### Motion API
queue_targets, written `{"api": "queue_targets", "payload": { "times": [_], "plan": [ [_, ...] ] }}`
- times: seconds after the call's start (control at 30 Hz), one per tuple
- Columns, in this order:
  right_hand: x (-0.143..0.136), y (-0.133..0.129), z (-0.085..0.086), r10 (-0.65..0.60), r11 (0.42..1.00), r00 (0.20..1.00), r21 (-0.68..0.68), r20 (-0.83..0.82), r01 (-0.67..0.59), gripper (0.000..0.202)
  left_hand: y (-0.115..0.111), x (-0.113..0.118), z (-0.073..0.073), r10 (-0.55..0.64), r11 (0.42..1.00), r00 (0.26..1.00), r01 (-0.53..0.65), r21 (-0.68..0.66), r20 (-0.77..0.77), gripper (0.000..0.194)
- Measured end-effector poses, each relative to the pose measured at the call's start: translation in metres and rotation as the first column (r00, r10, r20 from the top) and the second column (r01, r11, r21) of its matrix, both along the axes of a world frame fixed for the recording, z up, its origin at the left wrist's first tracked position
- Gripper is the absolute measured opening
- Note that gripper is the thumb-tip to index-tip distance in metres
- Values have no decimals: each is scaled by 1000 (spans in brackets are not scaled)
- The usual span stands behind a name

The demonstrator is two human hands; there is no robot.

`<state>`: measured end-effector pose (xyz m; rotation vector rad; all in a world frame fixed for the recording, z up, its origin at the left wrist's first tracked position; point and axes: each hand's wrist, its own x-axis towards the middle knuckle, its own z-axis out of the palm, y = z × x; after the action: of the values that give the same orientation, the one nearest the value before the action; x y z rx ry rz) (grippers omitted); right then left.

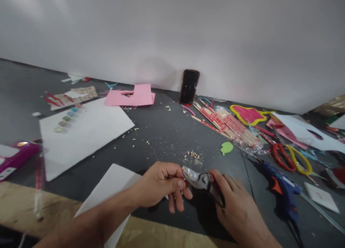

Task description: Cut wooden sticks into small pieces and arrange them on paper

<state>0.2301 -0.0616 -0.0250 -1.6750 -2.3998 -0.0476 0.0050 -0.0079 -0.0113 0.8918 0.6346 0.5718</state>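
My right hand (237,201) is wrapped around the dark handles of pruning shears (201,179), whose metal jaws point left. Thumb and fingers of my left hand (168,185) are pinched at the jaws. A small pale end of a wooden stick (184,168) shows there; most of it is hidden by my fingers and the blade. Just beyond the shears lies a small heap of cut wood bits (192,155), with finer crumbs scattered around it. A white sheet (113,183) lies partly under my left forearm.
A phone (189,87) leans against the wall. Chopsticks in red-printed wrappers (212,116), scissors (289,158) and a blue glue gun (283,188) lie to the right. Left are a large white board (88,133), folded pink paper (129,97) and a magenta tool (18,158).
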Motion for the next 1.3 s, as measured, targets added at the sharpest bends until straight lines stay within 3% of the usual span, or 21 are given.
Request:
{"api": "queue_targets", "payload": {
  "times": [0.23,0.4,0.8,1.13,1.3],
  "plan": [
    [-1,4,5,-54,998,998,34,42,52,53,2,2,7,74,997,997,-74,9,-4,29],
    [-2,8,4,-79,995,993,71,84,73,57,3,4,10,147,987,984,-140,72,-100,26],
    [-1,5,3,-33,999,997,29,64,32,62,2,-1,4,58,997,994,-52,61,-88,36],
    [-1,2,3,-12,998,998,67,58,8,55,-2,1,4,79,997,994,-78,8,-69,30],
    [-3,6,5,-63,996,995,70,77,57,46,1,3,9,136,989,988,-130,73,-72,29]
  ]
}}
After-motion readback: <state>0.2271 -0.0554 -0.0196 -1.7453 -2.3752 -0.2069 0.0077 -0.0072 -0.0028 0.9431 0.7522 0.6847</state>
